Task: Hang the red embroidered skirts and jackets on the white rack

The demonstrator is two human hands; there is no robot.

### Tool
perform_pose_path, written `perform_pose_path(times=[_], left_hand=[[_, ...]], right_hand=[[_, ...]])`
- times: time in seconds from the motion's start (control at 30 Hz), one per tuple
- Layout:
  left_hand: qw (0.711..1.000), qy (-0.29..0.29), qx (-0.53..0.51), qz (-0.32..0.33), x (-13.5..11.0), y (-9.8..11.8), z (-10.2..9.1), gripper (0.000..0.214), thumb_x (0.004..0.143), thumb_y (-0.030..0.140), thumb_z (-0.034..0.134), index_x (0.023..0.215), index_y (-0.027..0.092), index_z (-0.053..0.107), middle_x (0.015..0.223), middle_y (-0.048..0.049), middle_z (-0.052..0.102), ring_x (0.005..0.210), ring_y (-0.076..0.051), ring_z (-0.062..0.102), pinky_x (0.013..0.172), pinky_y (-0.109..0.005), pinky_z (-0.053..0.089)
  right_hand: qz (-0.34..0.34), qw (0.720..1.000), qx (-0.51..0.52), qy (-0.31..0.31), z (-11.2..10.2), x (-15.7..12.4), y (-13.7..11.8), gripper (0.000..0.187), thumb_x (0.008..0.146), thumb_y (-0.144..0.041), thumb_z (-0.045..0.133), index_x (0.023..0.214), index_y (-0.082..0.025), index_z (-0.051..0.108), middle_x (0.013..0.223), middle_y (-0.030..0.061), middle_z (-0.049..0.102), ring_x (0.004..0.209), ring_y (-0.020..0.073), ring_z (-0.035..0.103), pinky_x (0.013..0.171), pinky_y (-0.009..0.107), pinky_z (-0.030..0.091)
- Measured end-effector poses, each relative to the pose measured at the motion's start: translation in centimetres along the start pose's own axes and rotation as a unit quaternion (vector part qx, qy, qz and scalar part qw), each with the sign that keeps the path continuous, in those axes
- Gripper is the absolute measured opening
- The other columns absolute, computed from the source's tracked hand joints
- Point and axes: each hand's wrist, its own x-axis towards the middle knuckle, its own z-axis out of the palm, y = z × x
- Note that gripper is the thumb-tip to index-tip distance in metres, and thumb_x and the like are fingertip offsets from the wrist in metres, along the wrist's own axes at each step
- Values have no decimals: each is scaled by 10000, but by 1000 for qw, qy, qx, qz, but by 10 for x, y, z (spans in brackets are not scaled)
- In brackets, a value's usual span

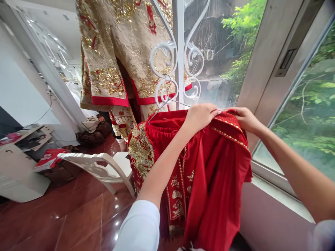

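A red embroidered skirt [220,181] with gold beadwork hangs from a thin wire hanger [180,102], which is hooked on the white scrollwork stand [180,45]. My left hand [200,116] is closed on the skirt's upper edge, near the right part of the hanger. Farther right, my right hand [242,118] grips the same edge where a gold-trimmed flap folds over. Its fingertips are partly hidden behind the red cloth. My left forearm crosses in front of the gathered waistband.
A cream and gold garment [136,52] with red trim hangs behind the skirt. To the left stand a white chair [104,167] and a white desk [21,167] with a red box [49,158] beside it. A metal-framed window [261,69] is at right.
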Motion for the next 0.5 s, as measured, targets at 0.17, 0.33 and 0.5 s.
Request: perform_pose_path(times=[0.17, 0.33, 0.5], left_hand=[[999, 0, 35, -8, -3, -8, 14, 360, 932, 405, 403, 862, 176, 673, 834, -58, 694, 773, -189, 608, 706, -316, 362], [997, -11, 65, -33, -8, -6, 10, 403, 930, 426, 385, 826, 168, 676, 794, -88, 693, 756, -212, 616, 724, -336, 376], [997, 44, 30, -62, -1, -11, 21, 371, 904, 410, 446, 751, 172, 687, 755, -112, 684, 801, -244, 620, 815, -375, 411]], right_hand=[[-16, 996, -64, 63, -4, 29, 4, 273, 850, -210, 498, 1007, -120, 702, 970, 87, 708, 903, 215, 630, 827, 329, 465], [-87, 971, -148, 168, -32, 53, -32, 273, 870, -181, 465, 989, -81, 690, 963, 106, 696, 890, 176, 616, 822, 288, 453], [-106, 942, -281, 148, -61, 13, -83, 336, 910, -203, 378, 1095, -158, 654, 1032, 73, 672, 947, 168, 604, 840, 280, 429]])
